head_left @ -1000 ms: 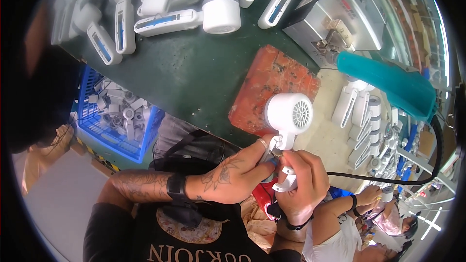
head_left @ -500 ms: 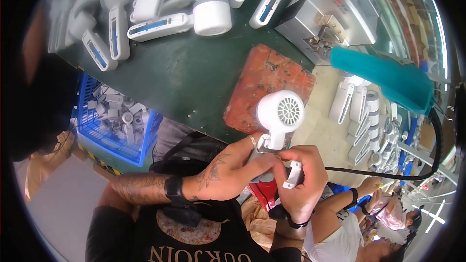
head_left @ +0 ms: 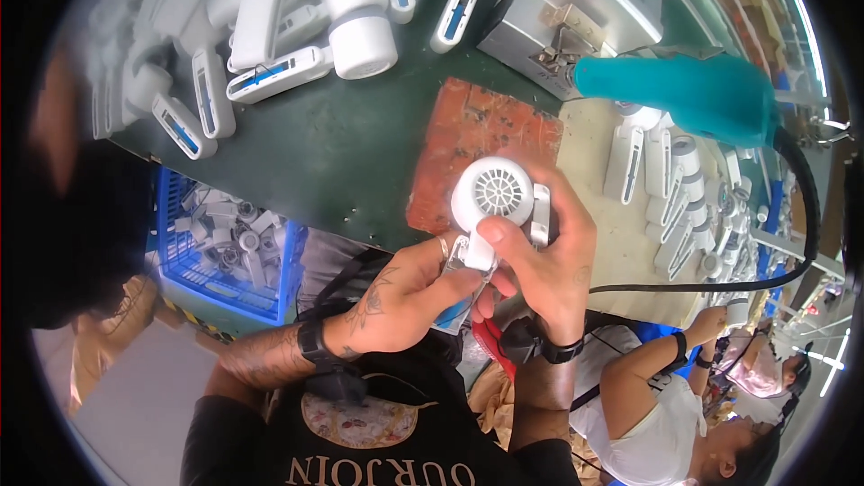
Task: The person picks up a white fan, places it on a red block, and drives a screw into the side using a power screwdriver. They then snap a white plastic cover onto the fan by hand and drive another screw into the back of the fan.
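Observation:
A white hair dryer with a round grille on its head is held up over the near edge of the bench. My left hand is closed round its handle, where blue wiring shows at the opening. Round the right side of the head curls my right hand, its thumb pressed on the lower rim near the neck. A narrow white plastic piece sits between that hand's fingers and the head. The palm side of the right hand is hidden.
A worn red board lies beyond the hair dryer. Piled hair dryers cover the far left. At right, a teal power tool with a black cable meets a silver metal box. A blue basket holds white parts. A co-worker sits at right.
My right hand has moved up from the handle to grip the hair dryer's head, bringing the narrow white piece beside it. The hair dryer has shifted slightly left in view.

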`<state>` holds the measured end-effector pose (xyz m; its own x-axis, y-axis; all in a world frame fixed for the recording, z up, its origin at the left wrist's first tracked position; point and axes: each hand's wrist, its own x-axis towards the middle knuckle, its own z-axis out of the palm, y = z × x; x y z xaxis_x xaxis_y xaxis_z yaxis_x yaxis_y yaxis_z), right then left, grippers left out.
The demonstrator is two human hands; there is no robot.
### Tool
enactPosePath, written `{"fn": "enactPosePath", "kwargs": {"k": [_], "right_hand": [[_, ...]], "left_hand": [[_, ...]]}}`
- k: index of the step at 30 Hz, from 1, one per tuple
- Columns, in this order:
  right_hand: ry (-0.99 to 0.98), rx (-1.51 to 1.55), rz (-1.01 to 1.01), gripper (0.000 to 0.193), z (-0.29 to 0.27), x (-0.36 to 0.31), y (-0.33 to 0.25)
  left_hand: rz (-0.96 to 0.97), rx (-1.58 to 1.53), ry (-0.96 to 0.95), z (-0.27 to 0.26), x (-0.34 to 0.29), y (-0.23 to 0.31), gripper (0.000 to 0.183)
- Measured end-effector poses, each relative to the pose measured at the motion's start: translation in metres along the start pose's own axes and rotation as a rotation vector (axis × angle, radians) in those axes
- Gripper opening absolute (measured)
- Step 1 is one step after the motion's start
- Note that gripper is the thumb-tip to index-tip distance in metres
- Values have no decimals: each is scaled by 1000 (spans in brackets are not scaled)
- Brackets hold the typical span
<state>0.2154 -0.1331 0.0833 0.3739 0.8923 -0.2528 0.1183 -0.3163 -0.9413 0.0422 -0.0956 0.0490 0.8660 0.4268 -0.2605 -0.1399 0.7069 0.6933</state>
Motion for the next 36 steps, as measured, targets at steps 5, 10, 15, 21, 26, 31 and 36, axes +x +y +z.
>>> {"fn": "enactPosePath", "kwargs": {"k": [5, 10, 15, 21, 26, 31, 36], "right_hand": [[-35, 167, -88, 63, -4, -3, 2], [-71, 372, -315, 79, 0, -1, 11], [-70, 409, -348, 83, -2, -3, 16], [-35, 358, -375, 83, -2, -5, 15], [-30, 237, -265, 77, -5, -10, 8], [15, 144, -292, 73, -2, -11, 11], [35, 215, -235, 74, 3, -10, 14]], "left_hand": [[-82, -121, -33, 5, -3, 9, 25], [-154, -151, -120, 4, -4, 14, 26], [-107, -207, -140, 6, -5, 14, 25], [-89, -67, -99, 6, -7, 13, 23], [-106, -53, -62, 6, -8, 14, 23], [-28, -10, -17, 7, -8, 8, 25], [-12, 65, -18, 4, -5, 10, 25]]}}
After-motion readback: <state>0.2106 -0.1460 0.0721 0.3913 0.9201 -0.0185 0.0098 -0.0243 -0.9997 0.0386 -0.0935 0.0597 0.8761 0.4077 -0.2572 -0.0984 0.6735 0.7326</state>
